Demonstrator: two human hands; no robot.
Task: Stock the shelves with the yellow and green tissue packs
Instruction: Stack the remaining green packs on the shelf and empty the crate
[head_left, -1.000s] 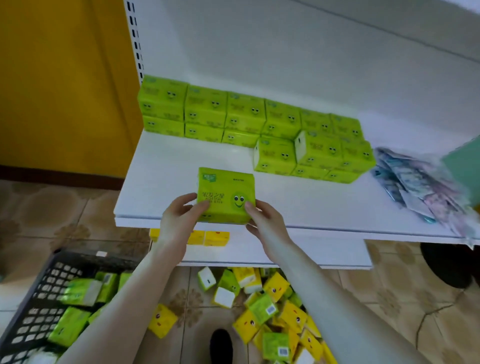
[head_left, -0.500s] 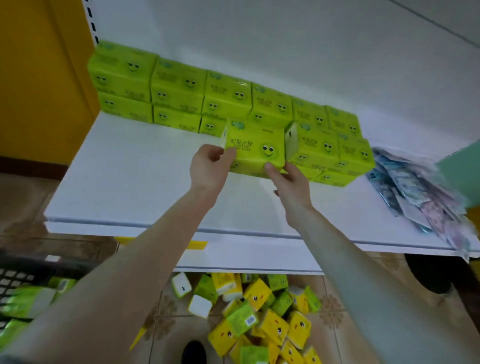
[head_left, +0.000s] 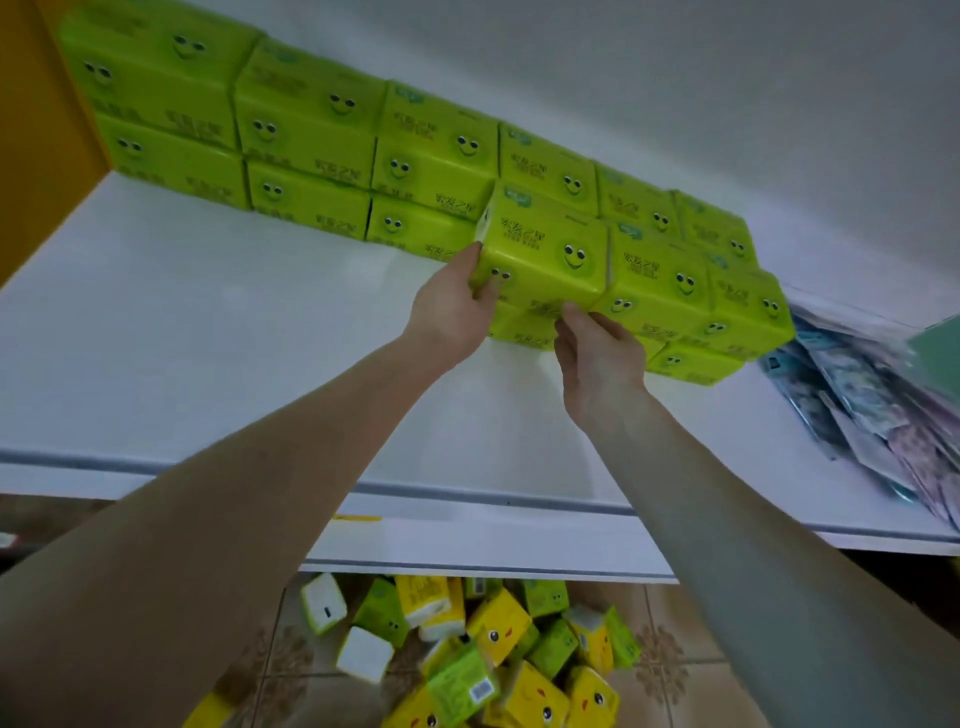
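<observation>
I'm seeing the left hand gripping the left end of the smiley-faced green plastic tissue pack, which is sitting atop the front stack on the white shelf. The right hand is touching its lower edge with loose fingertips.
</observation>
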